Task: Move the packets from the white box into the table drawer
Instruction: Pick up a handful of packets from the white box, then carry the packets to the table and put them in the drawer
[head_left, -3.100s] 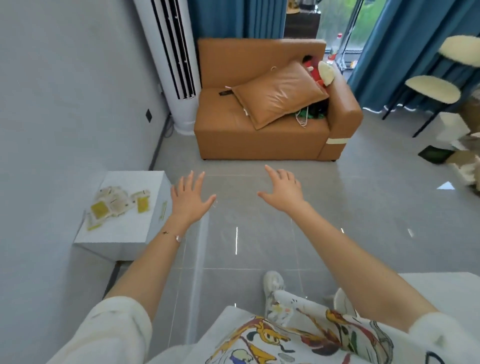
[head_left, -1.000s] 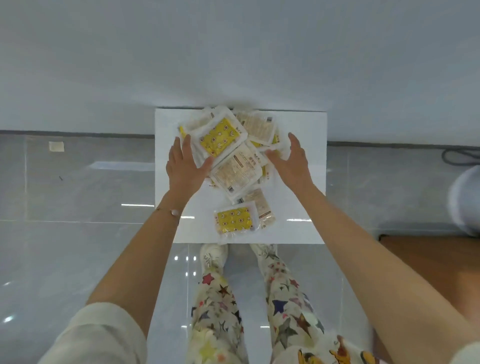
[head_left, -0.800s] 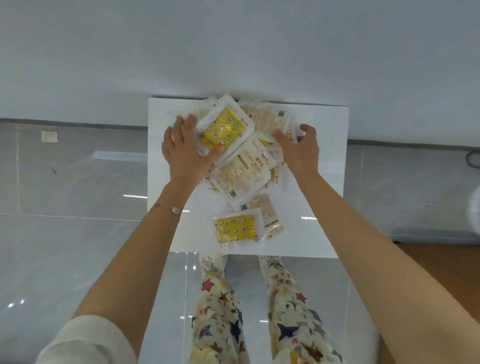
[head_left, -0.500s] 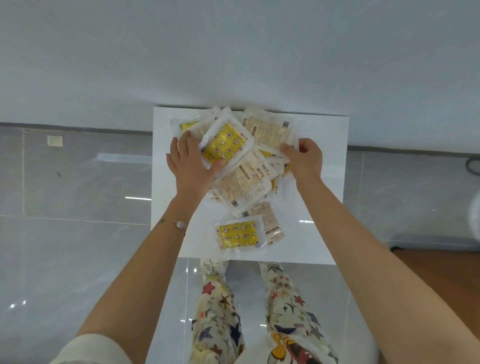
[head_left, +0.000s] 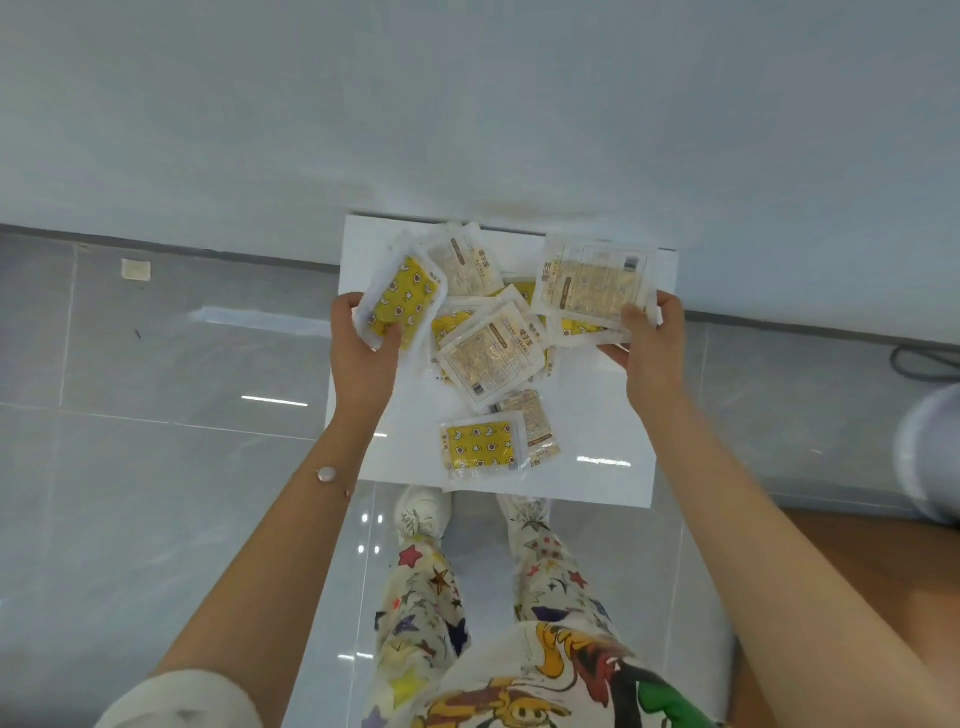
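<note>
Packets (head_left: 488, 358) lie heaped on the white box (head_left: 613, 415); now left hand (head_left: 363, 353) fingers clamp a yellow packet (head_left: 402, 306), right hand (head_left: 649, 348) a pale packet (head_left: 592, 283), both lifted clear. Drawer-bound next, probably.

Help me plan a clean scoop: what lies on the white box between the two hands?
In the head view, between the left hand and right hand lies a loose overlapping heap of packets on the white box, no bare gap.
</note>
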